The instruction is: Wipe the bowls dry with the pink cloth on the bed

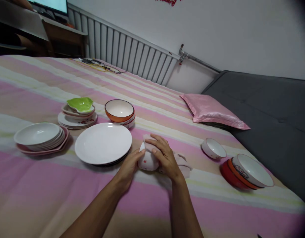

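Observation:
A small white bowl (148, 162) with red marks is tilted between my two hands, its outside toward me. My left hand (130, 164) grips its left side, thumb near the rim. Across the top lies my right hand (164, 155), pressing a pale pink cloth (150, 145) against the bowl with bent fingers. More pale cloth (182, 164) rests on the bed just right of that hand; whether it is the same piece I cannot tell. Close on the left is a large white plate (103, 142) on top of darker plates.
Behind the plate stand stacked bowls, an orange one (119, 111) uppermost. Farther left are a green leaf-shaped dish (81, 104) on plates and a pile of white dishes (38, 135). At right sit a small bowl (214, 148), more stacked bowls (253, 170) and a pink pillow (213, 110).

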Demonstrator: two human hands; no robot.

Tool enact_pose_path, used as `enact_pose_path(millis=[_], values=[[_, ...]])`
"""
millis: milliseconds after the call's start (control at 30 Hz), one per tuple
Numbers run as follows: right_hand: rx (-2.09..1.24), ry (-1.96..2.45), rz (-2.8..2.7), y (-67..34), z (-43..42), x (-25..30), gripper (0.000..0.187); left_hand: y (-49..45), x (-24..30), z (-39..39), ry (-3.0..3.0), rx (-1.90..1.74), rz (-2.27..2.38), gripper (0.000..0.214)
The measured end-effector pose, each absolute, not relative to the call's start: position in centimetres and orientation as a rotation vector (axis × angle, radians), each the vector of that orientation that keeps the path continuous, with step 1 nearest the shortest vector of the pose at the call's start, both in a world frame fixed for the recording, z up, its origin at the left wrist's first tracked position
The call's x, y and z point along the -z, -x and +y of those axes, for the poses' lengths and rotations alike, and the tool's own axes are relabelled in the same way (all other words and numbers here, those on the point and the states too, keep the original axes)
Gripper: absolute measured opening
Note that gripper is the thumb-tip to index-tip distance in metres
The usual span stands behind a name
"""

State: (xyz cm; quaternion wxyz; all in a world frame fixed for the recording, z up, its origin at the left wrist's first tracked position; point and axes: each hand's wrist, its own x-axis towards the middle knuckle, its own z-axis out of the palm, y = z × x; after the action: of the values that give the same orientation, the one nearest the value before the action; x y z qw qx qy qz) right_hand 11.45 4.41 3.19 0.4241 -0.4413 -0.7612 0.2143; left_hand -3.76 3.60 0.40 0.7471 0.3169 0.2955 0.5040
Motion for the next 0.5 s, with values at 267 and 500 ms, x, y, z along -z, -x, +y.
enact_pose_path(millis=[267, 500], values=[[-0.643, 1.106, -1.741, -11.60, 4.80, -2.74, 0.036, 3.84, -0.55, 3.44, -0.733, -1.042, 0.684, 0.044], [-0.916, 1.015, -0.972, -11.85, 5.33, -2.45, 0.025, 4.02, -0.61, 3.64, -0.727, -1.069, 0.760, 0.046]])
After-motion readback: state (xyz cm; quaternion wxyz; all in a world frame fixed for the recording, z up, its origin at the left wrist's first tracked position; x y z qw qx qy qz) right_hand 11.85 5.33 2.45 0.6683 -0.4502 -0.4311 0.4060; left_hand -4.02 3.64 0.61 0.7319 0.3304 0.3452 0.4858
